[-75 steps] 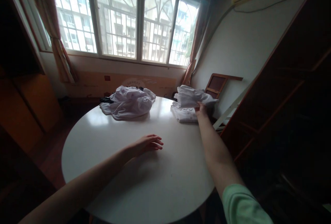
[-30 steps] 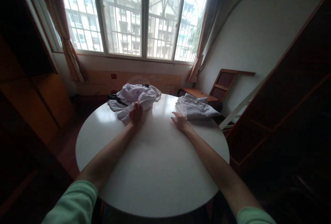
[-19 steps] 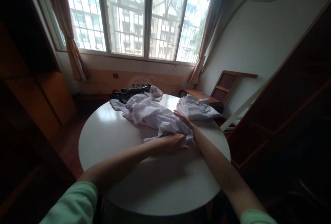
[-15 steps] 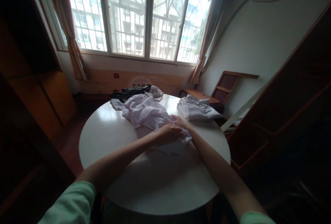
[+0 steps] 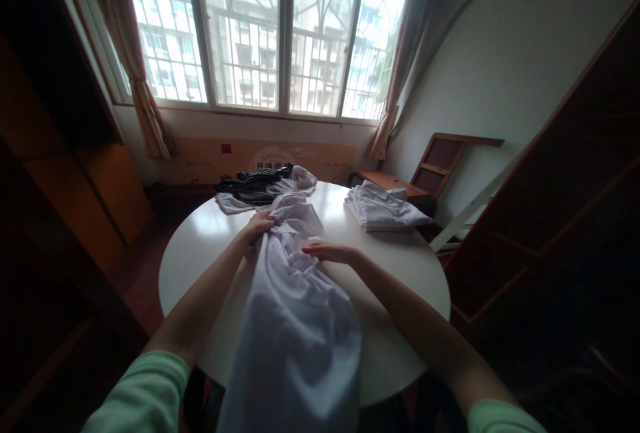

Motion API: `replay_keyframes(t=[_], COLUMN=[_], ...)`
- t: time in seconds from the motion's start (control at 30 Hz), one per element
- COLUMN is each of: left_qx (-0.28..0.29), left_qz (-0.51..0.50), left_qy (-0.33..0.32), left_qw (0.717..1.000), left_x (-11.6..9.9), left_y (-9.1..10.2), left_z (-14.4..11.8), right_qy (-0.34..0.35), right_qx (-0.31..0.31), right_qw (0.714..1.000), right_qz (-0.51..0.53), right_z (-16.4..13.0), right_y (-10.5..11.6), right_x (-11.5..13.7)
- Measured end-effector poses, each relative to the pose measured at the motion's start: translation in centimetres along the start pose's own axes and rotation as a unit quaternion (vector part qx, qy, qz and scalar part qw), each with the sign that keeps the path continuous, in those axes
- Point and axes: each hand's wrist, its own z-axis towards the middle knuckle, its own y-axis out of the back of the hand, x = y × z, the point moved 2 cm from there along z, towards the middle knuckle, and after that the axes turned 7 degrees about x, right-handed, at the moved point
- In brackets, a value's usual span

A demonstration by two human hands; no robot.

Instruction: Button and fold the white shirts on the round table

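- Left hand (image 5: 259,224) grips the white garment (image 5: 293,313), which runs down the round table (image 5: 400,273) toward the camera.
- Right hand (image 5: 327,252) rests flat and open on it.
- Folded stack (image 5: 383,208) lies right; dark clothes (image 5: 255,180) lie behind.

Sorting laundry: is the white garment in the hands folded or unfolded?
Unfolded: the white cloth garment lies stretched and rumpled across the round white table.
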Motion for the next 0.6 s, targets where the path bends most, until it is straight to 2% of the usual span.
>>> replay_keyframes(t=[0.03,0.07,0.13,0.2,0.23,0.3,0.37,0.43,0.5,0.6], left_qx=[0.019,0.032,0.054,0.091,0.111,0.153,0.188,0.193,0.156,0.074], left_qz=[-0.03,-0.058,-0.117,-0.17,-0.192,-0.227,-0.256,-0.274,-0.273,-0.295], left_qy=[-0.02,-0.029,-0.038,-0.042,-0.045,-0.051,-0.055,-0.058,-0.065,-0.075], left_qw=[0.999,0.997,0.991,0.98,0.974,0.961,0.947,0.94,0.947,0.95], left_x=[-0.2,-0.4,-0.7,-1.0,-1.2,-1.8,-2.5,-3.2,-3.8,-4.5], left_y=[-0.5,-1.0,-2.1,-3.3,-3.8,-4.8,-5.4,-5.4,-4.6,-2.5], left_z=[0.1,0.2,0.3,0.3,0.3,0.0,-0.6,-1.0,-1.2,-1.0], right_qy=[0.001,0.006,0.015,0.002,-0.012,-0.033,-0.029,-0.007,0.028,0.097], right_qx=[-0.005,-0.04,-0.179,-0.333,-0.38,-0.401,-0.373,-0.34,-0.335,-0.42], right_qw=[0.999,0.997,0.98,0.94,0.922,0.911,0.919,0.93,0.932,0.897], right_qz=[0.039,0.067,0.084,0.071,0.069,0.089,0.125,0.14,0.135,0.097], right_z=[-0.1,-0.4,-1.1,-1.9,-2.2,-2.4,-2.2,-2.1,-2.2,-3.2], right_y=[0.3,0.9,2.8,4.7,5.4,5.9,5.6,5.3,5.4,6.4], right_x=[0.1,0.1,-0.3,-1.0,-1.5,-2.2,-2.6,-2.4,-1.8,-0.5])
